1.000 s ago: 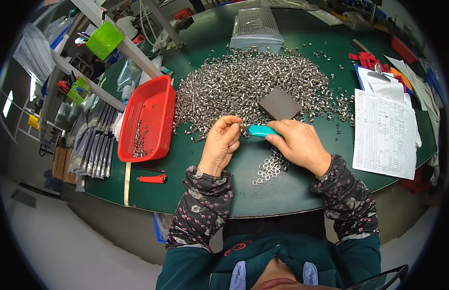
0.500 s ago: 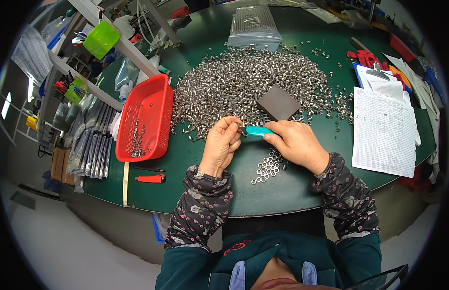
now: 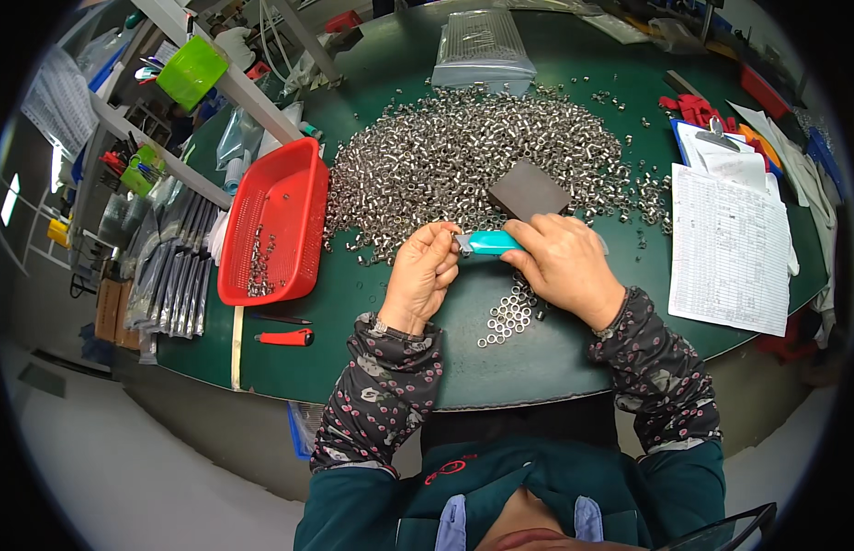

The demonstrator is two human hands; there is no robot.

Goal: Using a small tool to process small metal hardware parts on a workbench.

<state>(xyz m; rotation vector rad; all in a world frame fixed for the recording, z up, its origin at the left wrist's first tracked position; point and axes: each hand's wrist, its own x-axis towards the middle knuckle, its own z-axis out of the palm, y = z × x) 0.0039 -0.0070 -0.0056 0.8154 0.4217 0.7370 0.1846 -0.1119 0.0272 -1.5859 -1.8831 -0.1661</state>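
1. Head view, nearest the body: two patterned sleeves reach up from the lower edge onto a dark green surface.
2. Just beyond the sleeves, a small cluster of sorted metal rings lies flat on the surface, between the wrists and just below the right hand.
3. The left hand is curled, fingertips pinched together at the tip of a teal-handled tool; whether a ring sits between the fingers cannot be told.
4. The right hand is closed around the handle of that tool, holding it level so that its metal tip points at the left fingertips.
5. Behind the hands, a dark grey block rests on the edge of a big heap of loose metal rings.
6. To the left, a red plastic basket holds some rings; a red-handled cutter lies near it.
7. To the right, a printed sheet lies flat.
8. Farthest off, a clear bag of parts sits beyond the heap.
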